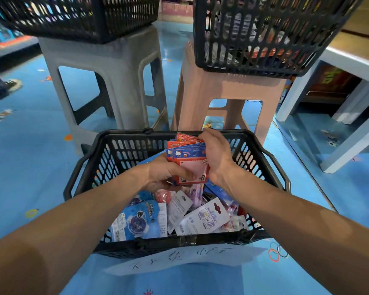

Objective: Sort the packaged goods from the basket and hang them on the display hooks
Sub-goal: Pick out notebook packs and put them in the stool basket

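Packets (192, 167): red-edged, pink window, cartoon-cat header, fanned stack.

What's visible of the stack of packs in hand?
The stack of packs is a fanned bundle of flat, glossy wrapped cards, red and blue with cartoon prints; the front one has a pink panel. It's held tilted over the black basket: left hand pinches its lower left, right hand curls round its right edge.

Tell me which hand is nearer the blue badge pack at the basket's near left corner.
Left. The left hand grips the card stack just above the blue badge pack; the right hand holds the stack's right edge, farther off.
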`<control>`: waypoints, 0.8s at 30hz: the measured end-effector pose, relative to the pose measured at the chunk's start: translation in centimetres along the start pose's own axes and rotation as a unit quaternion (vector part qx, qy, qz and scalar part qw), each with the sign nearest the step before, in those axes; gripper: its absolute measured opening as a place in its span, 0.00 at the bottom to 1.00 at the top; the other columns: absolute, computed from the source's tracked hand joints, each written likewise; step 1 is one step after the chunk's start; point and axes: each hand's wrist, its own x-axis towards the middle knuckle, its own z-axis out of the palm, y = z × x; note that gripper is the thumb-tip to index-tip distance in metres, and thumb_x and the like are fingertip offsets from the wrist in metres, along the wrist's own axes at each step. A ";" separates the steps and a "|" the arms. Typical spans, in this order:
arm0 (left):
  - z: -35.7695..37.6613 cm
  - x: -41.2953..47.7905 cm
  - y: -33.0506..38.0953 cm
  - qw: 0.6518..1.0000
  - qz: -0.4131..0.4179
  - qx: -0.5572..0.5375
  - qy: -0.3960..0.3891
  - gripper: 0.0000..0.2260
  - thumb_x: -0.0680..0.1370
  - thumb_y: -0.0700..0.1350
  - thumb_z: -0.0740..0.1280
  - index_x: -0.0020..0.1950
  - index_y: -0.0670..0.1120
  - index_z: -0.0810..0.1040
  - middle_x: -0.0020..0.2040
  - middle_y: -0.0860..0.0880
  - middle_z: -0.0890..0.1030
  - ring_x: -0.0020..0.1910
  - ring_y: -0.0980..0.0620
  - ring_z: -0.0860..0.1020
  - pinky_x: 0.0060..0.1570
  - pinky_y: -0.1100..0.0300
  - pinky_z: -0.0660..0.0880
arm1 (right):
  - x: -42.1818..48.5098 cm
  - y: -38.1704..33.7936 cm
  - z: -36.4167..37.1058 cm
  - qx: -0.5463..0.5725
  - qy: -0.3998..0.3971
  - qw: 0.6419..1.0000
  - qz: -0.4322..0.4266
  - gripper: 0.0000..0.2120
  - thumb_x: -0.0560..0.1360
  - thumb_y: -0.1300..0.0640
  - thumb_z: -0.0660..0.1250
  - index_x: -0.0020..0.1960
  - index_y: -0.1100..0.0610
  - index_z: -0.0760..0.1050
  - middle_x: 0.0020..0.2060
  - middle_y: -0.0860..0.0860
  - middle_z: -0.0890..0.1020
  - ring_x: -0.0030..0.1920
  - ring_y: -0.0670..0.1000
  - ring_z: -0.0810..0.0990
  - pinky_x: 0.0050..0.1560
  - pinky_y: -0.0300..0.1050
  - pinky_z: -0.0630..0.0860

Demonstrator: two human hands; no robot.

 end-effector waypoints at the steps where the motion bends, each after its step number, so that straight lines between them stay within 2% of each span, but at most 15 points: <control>1: 0.0 0.0 0.0 1.000 0.001 0.007 0.005 0.19 0.68 0.31 0.78 0.54 0.46 0.82 0.48 0.46 0.86 0.47 0.48 0.84 0.44 0.52 0.82 | 0.0 -0.1 0.0 -0.006 -0.007 1.000 0.006 0.08 0.80 0.63 0.66 0.52 0.50 0.78 0.47 0.59 0.85 0.44 0.58 0.84 0.53 0.61 0.82; 6: 0.3 0.0 0.0 0.998 0.032 0.034 0.040 0.22 0.66 0.35 0.82 0.57 0.48 0.82 0.50 0.48 0.86 0.54 0.47 0.83 0.46 0.49 0.84 | 0.4 -0.6 -0.5 -0.026 -0.058 0.998 0.023 0.11 0.80 0.63 0.67 0.61 0.56 0.80 0.54 0.59 0.85 0.49 0.57 0.85 0.54 0.56 0.83; 9: 0.3 0.2 0.1 0.996 0.050 0.036 0.058 0.22 0.69 0.41 0.82 0.60 0.51 0.81 0.54 0.50 0.86 0.55 0.48 0.83 0.46 0.50 0.82 | 0.9 -0.6 -2.1 -0.032 -0.112 0.992 0.057 0.13 0.84 0.50 0.62 0.59 0.55 0.81 0.48 0.54 0.87 0.46 0.54 0.85 0.47 0.49 0.81; 11: 0.1 0.7 -0.1 0.996 0.050 0.030 0.074 0.21 0.70 0.43 0.81 0.61 0.51 0.80 0.54 0.50 0.87 0.54 0.48 0.84 0.47 0.49 0.81 | 2.1 -0.2 -4.0 -0.085 -0.067 0.993 0.050 0.16 0.84 0.47 0.57 0.55 0.55 0.79 0.39 0.50 0.85 0.41 0.51 0.81 0.42 0.47 0.74; 13: -0.4 1.0 -0.4 0.995 0.039 0.014 0.095 0.21 0.70 0.44 0.82 0.60 0.50 0.81 0.54 0.49 0.87 0.54 0.47 0.84 0.50 0.47 0.81 | 3.5 0.6 -6.1 -0.222 0.000 0.975 0.031 0.10 0.82 0.55 0.58 0.49 0.58 0.76 0.34 0.51 0.79 0.36 0.51 0.73 0.35 0.45 0.65; 14: -0.7 1.2 -0.6 0.994 0.035 0.011 0.104 0.21 0.70 0.43 0.82 0.60 0.49 0.81 0.54 0.49 0.87 0.54 0.46 0.84 0.52 0.46 0.81 | 4.2 1.2 -7.2 -0.351 0.001 0.936 0.018 0.08 0.81 0.58 0.60 0.46 0.58 0.75 0.34 0.52 0.77 0.35 0.51 0.72 0.34 0.45 0.64; 16: -1.3 1.3 -1.1 0.992 0.034 0.025 0.119 0.20 0.70 0.43 0.82 0.59 0.48 0.81 0.53 0.48 0.87 0.53 0.45 0.85 0.54 0.44 0.81 | 4.7 2.7 -9.0 -0.601 -0.060 0.797 0.020 0.04 0.78 0.57 0.66 0.47 0.58 0.75 0.39 0.53 0.77 0.40 0.53 0.75 0.35 0.43 0.67; 17: -1.4 1.4 -1.2 0.991 0.033 0.036 0.123 0.19 0.70 0.43 0.82 0.58 0.48 0.81 0.52 0.47 0.87 0.53 0.45 0.85 0.55 0.44 0.82 | 4.7 3.5 -9.5 -0.674 -0.093 0.732 0.027 0.08 0.77 0.54 0.68 0.51 0.58 0.74 0.43 0.53 0.78 0.44 0.54 0.78 0.36 0.42 0.69; 18: -1.6 1.5 -1.4 0.991 0.031 0.044 0.126 0.19 0.70 0.43 0.82 0.58 0.48 0.81 0.51 0.48 0.87 0.52 0.46 0.85 0.55 0.43 0.82 | 4.7 4.3 -9.9 -0.716 -0.126 0.686 0.036 0.14 0.76 0.50 0.70 0.55 0.58 0.73 0.46 0.53 0.78 0.49 0.55 0.80 0.38 0.42 0.71; 19: -1.6 1.7 -1.5 0.990 0.030 0.048 0.129 0.19 0.70 0.43 0.82 0.57 0.49 0.81 0.51 0.48 0.87 0.51 0.46 0.86 0.55 0.42 0.82 | 4.8 5.0 -10.1 -0.731 -0.150 0.664 0.040 0.20 0.74 0.47 0.71 0.60 0.57 0.72 0.50 0.53 0.79 0.53 0.55 0.81 0.41 0.42 0.73; 21: -1.6 1.9 -1.7 0.990 0.029 0.049 0.133 0.17 0.70 0.43 0.82 0.56 0.50 0.82 0.50 0.49 0.88 0.50 0.47 0.86 0.54 0.42 0.83 | 4.7 5.3 -10.1 -0.731 -0.175 0.656 0.063 0.32 0.73 0.42 0.74 0.69 0.56 0.67 0.60 0.53 0.79 0.60 0.55 0.79 0.53 0.46 0.77; 22: -1.6 2.0 -1.8 0.990 0.027 0.045 0.133 0.17 0.70 0.43 0.82 0.56 0.50 0.82 0.49 0.49 0.88 0.50 0.47 0.86 0.53 0.42 0.84 | 4.8 5.5 -10.1 -0.729 -0.176 0.658 0.071 0.37 0.72 0.42 0.75 0.73 0.57 0.65 0.62 0.52 0.79 0.61 0.55 0.79 0.58 0.48 0.78; 24: -1.5 2.1 -1.8 0.991 0.022 0.028 0.127 0.17 0.70 0.42 0.81 0.56 0.50 0.81 0.50 0.50 0.87 0.51 0.47 0.85 0.50 0.44 0.84 | 5.0 5.8 -10.2 -0.743 -0.173 0.644 0.063 0.40 0.71 0.42 0.76 0.76 0.56 0.63 0.63 0.52 0.80 0.60 0.54 0.80 0.60 0.49 0.79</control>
